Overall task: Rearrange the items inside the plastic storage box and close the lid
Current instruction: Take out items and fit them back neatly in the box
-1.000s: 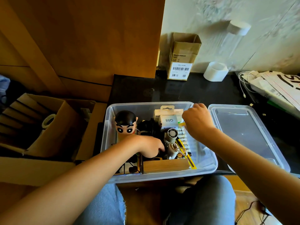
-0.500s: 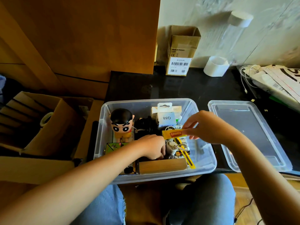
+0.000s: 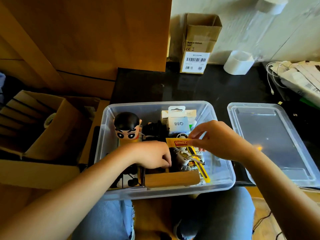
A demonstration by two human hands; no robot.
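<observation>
The clear plastic storage box [image 3: 223, 181] stands open at the black table's near edge, packed with small items. Its clear lid [image 3: 270, 141] lies flat to the right of it. My right hand [image 3: 220, 141] pinches a yellow Carmex tube [image 3: 179, 142] and holds it level above the box's middle. My left hand [image 3: 152, 155] reaches down into the box with curled fingers, touching the dark items behind a wooden block [image 3: 171, 179]; what it grips is hidden. A cartoon figure [image 3: 127, 128], a white fan box [image 3: 178, 123] and a yellow utility knife [image 3: 199, 163] sit inside.
A brown carton [image 3: 199, 44] with a barcode label and a white tape roll [image 3: 239, 63] stand at the back against the wall. Papers and a white cable [image 3: 297, 77] lie at the far right. An open cardboard box [image 3: 43, 129] sits left, beside a wooden cabinet [image 3: 90, 40].
My right hand has lifted the yellow Carmex tube out from the box's right side and now holds it over the middle. My left hand has stayed low in the box.
</observation>
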